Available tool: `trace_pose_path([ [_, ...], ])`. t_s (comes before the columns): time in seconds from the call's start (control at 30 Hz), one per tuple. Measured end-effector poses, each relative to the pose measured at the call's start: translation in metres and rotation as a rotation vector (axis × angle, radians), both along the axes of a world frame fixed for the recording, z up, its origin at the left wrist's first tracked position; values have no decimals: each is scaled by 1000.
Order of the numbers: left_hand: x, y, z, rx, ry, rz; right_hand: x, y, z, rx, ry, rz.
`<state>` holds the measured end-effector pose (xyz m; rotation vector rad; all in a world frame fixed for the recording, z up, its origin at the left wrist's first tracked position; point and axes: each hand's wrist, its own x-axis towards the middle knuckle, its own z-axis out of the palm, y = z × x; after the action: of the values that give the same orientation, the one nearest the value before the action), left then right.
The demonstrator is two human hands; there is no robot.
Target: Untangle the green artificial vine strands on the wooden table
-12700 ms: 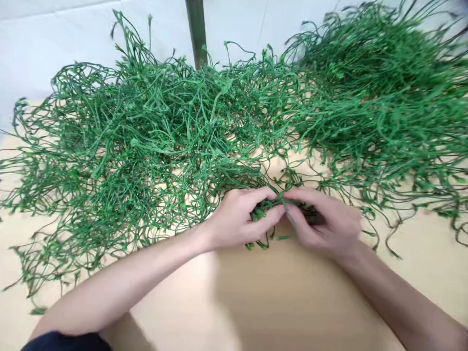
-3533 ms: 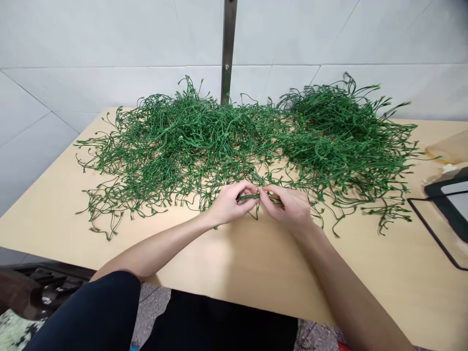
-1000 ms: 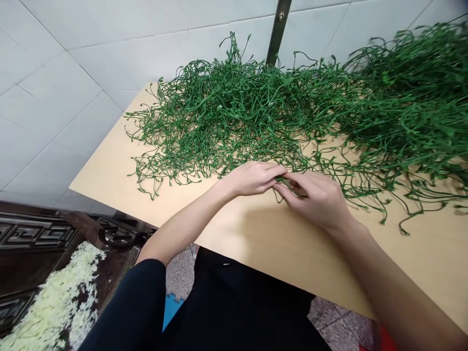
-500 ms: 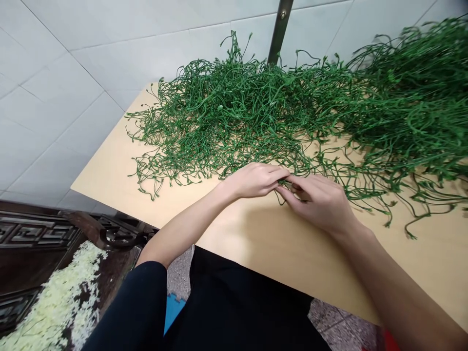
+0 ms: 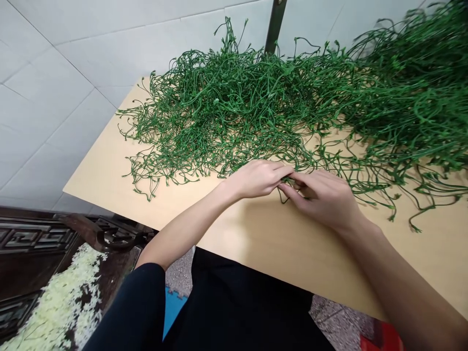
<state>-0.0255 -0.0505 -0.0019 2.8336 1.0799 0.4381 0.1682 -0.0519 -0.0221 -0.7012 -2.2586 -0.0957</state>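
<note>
A big tangle of thin green plastic stems (image 5: 256, 102) covers the back half of a light wooden table (image 5: 278, 243). My left hand (image 5: 256, 178) and my right hand (image 5: 323, 197) meet at the near edge of the tangle, fingertips touching. Both are pinched shut on a small green stem piece (image 5: 288, 183) that shows only as a sliver between the fingers. A denser heap of the same stems (image 5: 413, 83) lies at the right.
A white tiled wall stands behind the table, with a dark metal post (image 5: 274, 24) rising against it. Left of the table is dark carved wooden furniture (image 5: 32, 239) and a pile of pale flower pieces (image 5: 54, 307). A red object (image 5: 380, 336) is on the floor.
Over the frames the camera turned left and came closer. My hands stay pinched together on the stem piece and have barely shifted in the last second.
</note>
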Motion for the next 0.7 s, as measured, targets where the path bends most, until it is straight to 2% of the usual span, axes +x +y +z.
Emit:
trace_pose_path([
  [0.33, 1, 2, -1, 33, 5, -3, 2, 0, -2, -1, -3, -28],
  [0.7, 8, 0, 8, -24, 10, -31, 9, -7, 3, 32, 29, -38],
])
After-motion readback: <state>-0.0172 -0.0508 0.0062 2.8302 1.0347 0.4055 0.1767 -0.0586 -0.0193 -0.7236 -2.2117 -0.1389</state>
